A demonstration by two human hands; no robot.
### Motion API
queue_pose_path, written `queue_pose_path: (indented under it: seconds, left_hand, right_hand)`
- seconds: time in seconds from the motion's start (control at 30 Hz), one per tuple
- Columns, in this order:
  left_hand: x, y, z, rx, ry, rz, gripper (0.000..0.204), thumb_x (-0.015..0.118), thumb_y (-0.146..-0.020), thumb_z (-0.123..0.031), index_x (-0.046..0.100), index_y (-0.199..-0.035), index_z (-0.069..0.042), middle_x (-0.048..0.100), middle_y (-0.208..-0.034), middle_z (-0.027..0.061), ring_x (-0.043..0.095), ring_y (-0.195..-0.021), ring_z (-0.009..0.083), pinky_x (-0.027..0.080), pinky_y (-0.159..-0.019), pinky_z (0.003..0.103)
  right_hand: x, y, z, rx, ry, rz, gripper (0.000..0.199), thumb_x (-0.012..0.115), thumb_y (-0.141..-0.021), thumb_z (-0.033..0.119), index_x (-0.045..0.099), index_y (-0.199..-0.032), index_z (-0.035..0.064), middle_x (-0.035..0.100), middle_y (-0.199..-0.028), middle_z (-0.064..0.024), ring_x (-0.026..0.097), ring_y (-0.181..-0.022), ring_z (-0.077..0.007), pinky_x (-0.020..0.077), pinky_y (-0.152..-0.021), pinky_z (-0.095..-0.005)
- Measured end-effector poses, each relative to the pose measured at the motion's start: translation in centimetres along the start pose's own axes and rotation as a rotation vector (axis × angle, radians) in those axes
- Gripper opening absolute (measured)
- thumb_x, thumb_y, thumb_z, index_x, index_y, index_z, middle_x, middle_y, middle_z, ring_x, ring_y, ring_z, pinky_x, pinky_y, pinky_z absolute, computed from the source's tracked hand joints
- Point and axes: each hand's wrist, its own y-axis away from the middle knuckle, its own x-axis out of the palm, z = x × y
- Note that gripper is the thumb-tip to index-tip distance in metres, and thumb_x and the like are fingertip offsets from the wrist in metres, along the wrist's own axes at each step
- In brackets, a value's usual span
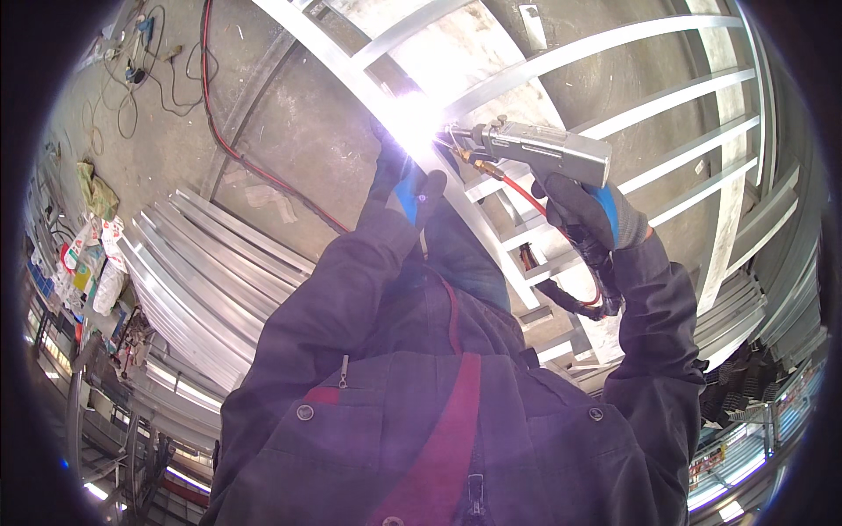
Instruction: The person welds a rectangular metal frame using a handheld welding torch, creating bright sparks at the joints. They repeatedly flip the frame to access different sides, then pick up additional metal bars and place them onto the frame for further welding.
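Note:
My right hand (586,212), in a black and blue glove, grips the handle of a grey welding gun (542,149). The gun's nozzle points left at a very bright flare (412,114) on a long metal bar of a white ladder-like frame (614,105). My left hand (402,180), also gloved, rests beside the flare on the same bar; the glare hides its fingers. A red hose and a black cable (579,294) hang from the gun below my right wrist.
A stack of long shiny metal profiles (206,272) lies on the concrete floor at left. Red and black cables (219,131) run across the floor at the upper left. Bags and clutter (92,254) sit at the far left. More profiles (745,307) lie at right.

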Motion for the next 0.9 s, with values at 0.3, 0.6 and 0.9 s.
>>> queue_pose_path:
  seconds: [0.3, 0.6, 0.9]
  left_hand:
    - [-0.2, 0.0, -0.3, -0.058, -0.004, 0.034, 0.042, 0.058, -0.102, -0.031, 0.065, -0.120, 0.005, 0.060, -0.114, 0.0117, 0.062, -0.093, 0.0187, 0.051, -0.084, 0.033]
    - [-0.1, -0.4, 0.4, 0.080, -0.124, -0.019, 0.038, 0.056, -0.102, -0.025, 0.063, -0.123, 0.006, 0.057, -0.116, 0.0129, 0.059, -0.101, 0.0229, 0.049, -0.090, 0.037]
    - [0.1, -0.4, 1.3, -0.042, 0.119, 0.021, 0.042, 0.061, -0.102, -0.034, 0.062, -0.124, 0.001, 0.068, -0.108, 0.0105, 0.061, -0.090, 0.0156, 0.050, -0.080, 0.031]
  right_hand:
    - [-1.4, 0.3, -1.3, 0.028, -0.009, 0.067, 0.022, 0.062, -0.098, 0.021, 0.065, -0.108, 0.0016, 0.061, -0.085, -0.0040, 0.056, -0.072, -0.0113, 0.0467, -0.060, -0.0285]
    - [-0.8, -0.5, -1.2, -0.017, -0.022, 0.073, 0.037, 0.066, -0.097, 0.028, 0.062, -0.117, -0.0017, 0.061, -0.085, -0.0038, 0.055, -0.068, -0.0098, 0.0437, -0.056, -0.0257]
    - [-0.3, 4.6, -2.1, 0.075, -0.237, -0.077, 0.048, 0.062, -0.099, 0.034, 0.059, -0.125, -0.0054, 0.060, -0.076, -0.0028, 0.055, -0.067, -0.0094, 0.0417, -0.058, -0.0237]
